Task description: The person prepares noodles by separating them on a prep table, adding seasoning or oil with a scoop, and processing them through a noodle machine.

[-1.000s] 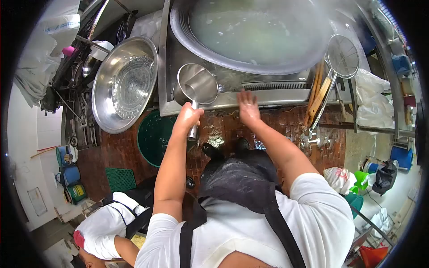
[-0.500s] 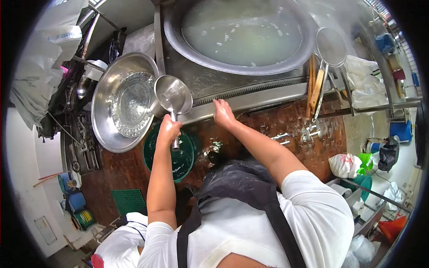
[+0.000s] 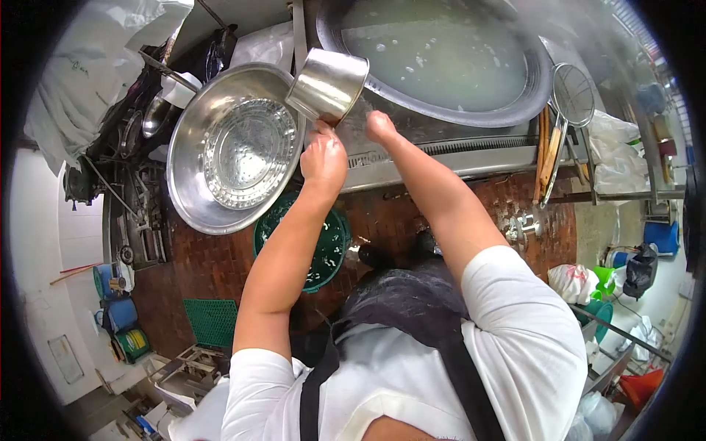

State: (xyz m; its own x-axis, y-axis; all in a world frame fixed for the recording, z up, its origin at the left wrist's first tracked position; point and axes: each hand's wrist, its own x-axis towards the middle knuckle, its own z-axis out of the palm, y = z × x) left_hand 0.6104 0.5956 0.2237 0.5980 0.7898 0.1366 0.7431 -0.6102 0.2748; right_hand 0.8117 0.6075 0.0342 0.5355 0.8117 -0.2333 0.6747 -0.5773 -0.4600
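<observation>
My left hand [image 3: 323, 158] is closed on the handle of a shiny metal dipper [image 3: 327, 84], which is tipped on its side with its mouth to the right. A faint streak of water shows beside the dipper's mouth, near my right hand [image 3: 380, 126]. That hand is curled closed over the metal counter, with nothing visible in it. Left of the dipper, a wide steel basin [image 3: 190, 151] leans at a slant, its dimpled bottom showing. Beyond my right hand stands a large metal cauldron [image 3: 448, 114] of cloudy, steaming liquid.
A green tub [image 3: 334, 242] stands on the wet brown tiled floor below my left arm. A wire strainer [image 3: 573, 94] and wooden-handled tools lie right of the cauldron. Plastic bags [image 3: 618, 162] hang at the right. A green mat [image 3: 211, 322] lies at lower left.
My left hand has raised the dipper to the right and turned it from upright onto its side. My right hand has lifted off the counter's front edge and curled. The view has shifted.
</observation>
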